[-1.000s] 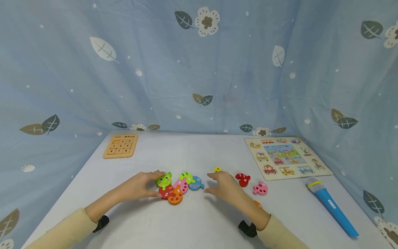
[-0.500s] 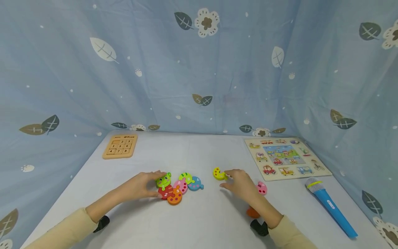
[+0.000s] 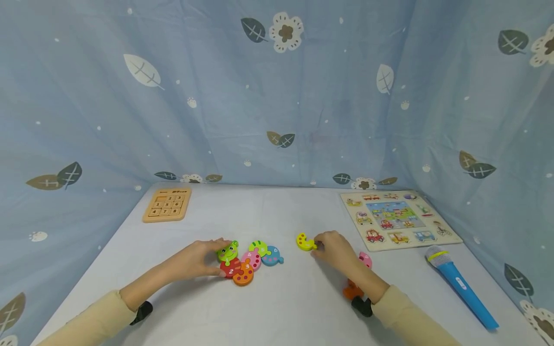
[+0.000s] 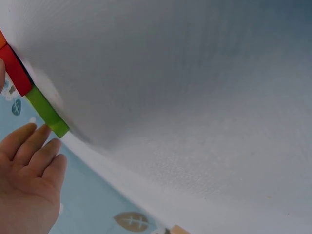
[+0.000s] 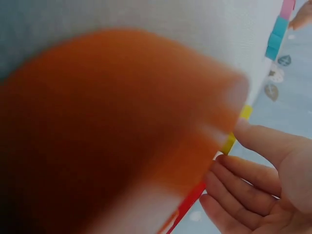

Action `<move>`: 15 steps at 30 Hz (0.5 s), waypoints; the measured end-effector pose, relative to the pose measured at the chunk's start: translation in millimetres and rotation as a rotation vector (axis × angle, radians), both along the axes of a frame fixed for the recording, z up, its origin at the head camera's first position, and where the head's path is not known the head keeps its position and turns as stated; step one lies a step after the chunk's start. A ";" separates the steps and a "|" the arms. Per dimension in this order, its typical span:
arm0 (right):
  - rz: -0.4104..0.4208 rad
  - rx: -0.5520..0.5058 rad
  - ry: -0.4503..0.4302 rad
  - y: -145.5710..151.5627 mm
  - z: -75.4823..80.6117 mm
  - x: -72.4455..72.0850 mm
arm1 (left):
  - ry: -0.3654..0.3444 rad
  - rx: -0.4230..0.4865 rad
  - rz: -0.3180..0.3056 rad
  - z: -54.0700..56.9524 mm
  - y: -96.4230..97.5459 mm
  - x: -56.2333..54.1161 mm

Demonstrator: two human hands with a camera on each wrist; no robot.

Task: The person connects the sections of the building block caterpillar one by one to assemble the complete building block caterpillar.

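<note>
Right hand (image 3: 335, 250): you pinch the yellow piece (image 3: 305, 242); it juts left;
Left hand (image 3: 195, 260): your fingers, straight, touch the green head (image 3: 228, 252); thumb on red piece (image 3: 231, 268);
Blue piece (image 3: 271, 256): between your hands

Right of left hand (image 3: 195, 259), red, orange, pink, green, blue pieces (image 3: 252, 261) are reading 2–6; wooden board (image 3: 168, 191) beyond showing 1–8.

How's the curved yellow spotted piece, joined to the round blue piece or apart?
Apart: white tabletop shows between the yellow piece and blue piece.
</note>
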State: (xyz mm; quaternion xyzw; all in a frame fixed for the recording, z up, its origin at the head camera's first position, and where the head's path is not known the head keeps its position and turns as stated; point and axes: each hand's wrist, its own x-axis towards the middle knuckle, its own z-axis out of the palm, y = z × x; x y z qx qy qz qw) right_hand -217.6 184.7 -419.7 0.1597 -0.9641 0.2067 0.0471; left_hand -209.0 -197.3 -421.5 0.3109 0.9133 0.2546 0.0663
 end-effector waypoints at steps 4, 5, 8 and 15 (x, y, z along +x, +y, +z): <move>0.016 0.000 0.025 -0.4 0.2 -2.5 | 0.012 -0.010 0.001 -0.2 0.0 -0.6; 0.020 0.000 0.024 -0.6 0.4 -2.7 | 0.014 -0.010 -0.001 -0.3 0.0 -0.9; 0.029 0.005 0.008 -1.3 1.0 -2.9 | 0.016 -0.011 -0.007 -0.2 -0.1 -1.4; 0.064 0.011 -0.024 -3.3 1.1 -0.5 | 0.006 -0.009 -0.012 0.2 -0.8 -1.8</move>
